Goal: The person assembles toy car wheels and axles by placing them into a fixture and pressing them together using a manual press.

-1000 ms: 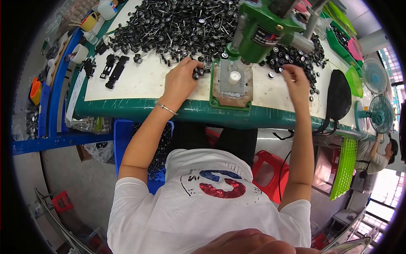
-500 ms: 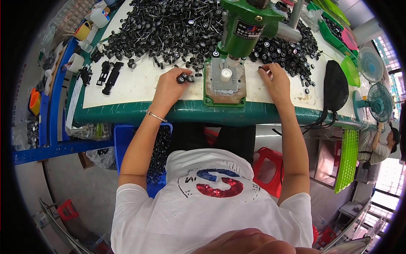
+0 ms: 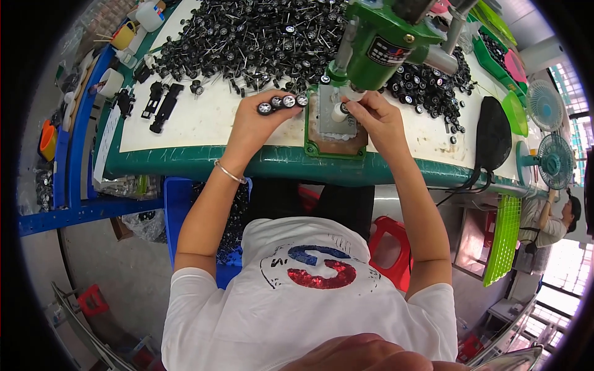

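My left hand (image 3: pixel 252 120) is closed round several small black toy wheels (image 3: pixel 276 103) with silver hubs, lined up in a row along its fingers. It is just left of the green bench press (image 3: pixel 377 52). With thumb and fingertips, my right hand (image 3: pixel 382 123) pinches one small black wheel (image 3: pixel 345 107) against the top of the white round post (image 3: pixel 338 115). That post stands on the press's grey plate (image 3: pixel 328 127), under the press head. My fingers partly cover the wheel and the post.
Wheels with metal axles (image 3: pixel 247 46) are heaped behind my left hand. Loose wheels (image 3: pixel 427 86) lie right of the press. Dark toy chassis (image 3: pixel 166 108) rest at the left, a black cloth item (image 3: pixel 493 133) at the right. A blue bin (image 3: pixel 176 213) stands below the table edge.
My right hand has moved left from beside the loose wheels to the white post, bringing a wheel. More wheels now show in my left hand, in a row. The view has shifted slightly.
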A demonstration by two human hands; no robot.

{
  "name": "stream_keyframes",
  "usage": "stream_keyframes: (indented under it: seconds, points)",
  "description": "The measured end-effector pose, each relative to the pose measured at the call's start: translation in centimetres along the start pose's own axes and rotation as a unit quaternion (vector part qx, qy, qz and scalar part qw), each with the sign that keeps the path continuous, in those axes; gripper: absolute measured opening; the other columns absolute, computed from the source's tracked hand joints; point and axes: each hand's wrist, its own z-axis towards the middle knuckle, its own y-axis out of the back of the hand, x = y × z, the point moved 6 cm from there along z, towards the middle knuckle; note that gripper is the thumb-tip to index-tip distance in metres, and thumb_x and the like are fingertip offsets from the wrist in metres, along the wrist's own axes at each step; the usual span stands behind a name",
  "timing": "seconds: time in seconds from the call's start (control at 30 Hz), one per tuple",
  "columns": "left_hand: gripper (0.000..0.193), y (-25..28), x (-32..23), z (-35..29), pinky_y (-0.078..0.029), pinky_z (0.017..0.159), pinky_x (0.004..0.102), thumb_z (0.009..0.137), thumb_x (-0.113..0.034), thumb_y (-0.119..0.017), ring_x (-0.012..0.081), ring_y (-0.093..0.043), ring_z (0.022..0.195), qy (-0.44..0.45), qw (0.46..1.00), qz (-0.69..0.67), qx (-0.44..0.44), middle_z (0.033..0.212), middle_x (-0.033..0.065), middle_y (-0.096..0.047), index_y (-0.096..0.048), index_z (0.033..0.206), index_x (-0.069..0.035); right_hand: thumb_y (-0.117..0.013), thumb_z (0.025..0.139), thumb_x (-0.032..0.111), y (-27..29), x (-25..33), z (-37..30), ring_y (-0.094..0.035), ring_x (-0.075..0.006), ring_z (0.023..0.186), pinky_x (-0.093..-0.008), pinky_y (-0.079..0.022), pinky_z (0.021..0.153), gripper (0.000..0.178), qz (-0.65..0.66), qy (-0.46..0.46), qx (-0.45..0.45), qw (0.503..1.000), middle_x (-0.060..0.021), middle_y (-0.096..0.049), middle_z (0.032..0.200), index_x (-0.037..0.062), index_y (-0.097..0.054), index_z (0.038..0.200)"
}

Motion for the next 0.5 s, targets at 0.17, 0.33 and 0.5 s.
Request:
stream_keyframes:
  seconds: [0.17, 0.33, 0.5]
  points:
    - [0.021, -2.3, -0.9, 0.9, -0.046, 0.064, 0.0196, 0.076, -0.007, -0.076, 0.0039, -0.056, 0.071, -0.045, 0.993, -0.108, 0.025, 0.080, -0.0003, -0.067, -0.069, 0.095, 0.000, -0.066, 0.087, 0.014, -1.1, 2.4, -0.7, -0.055, -0.0110, 0.075, -0.0242, -0.045, 0.068, 0.019, -0.144, 0.059, -0.005, 0.988, -0.0035, -0.057, 0.084, -0.0013, -0.068, 0.098]
    - [0.021, -4.0, -2.1, 1.2, -0.047, 0.065, 0.0187, 0.077, -0.006, -0.075, 0.0036, -0.057, 0.074, -0.064, 0.986, -0.148, 0.046, 0.083, -0.0008, -0.067, -0.068, 0.096, 0.000, -0.065, 0.088, 0.016, -0.8, 0.6, -0.1, -0.054, -0.0112, 0.071, -0.0243, -0.044, 0.066, 0.020, -0.044, -0.030, 0.009, 0.999, -0.0044, -0.058, 0.084, -0.0014, -0.068, 0.097]
    - [0.020, -4.4, -2.4, 1.2, -0.050, 0.073, 0.0210, 0.079, 0.000, -0.072, 0.0073, -0.062, 0.080, -0.016, 0.985, -0.162, 0.053, 0.089, 0.0027, -0.068, -0.069, 0.098, 0.000, -0.064, 0.089, 0.017, -0.4, 0.1, -0.2, -0.053, -0.0105, 0.072, -0.0243, -0.044, 0.066, 0.022, -0.058, 0.033, -0.007, 0.998, -0.0036, -0.058, 0.085, -0.0018, -0.067, 0.099]
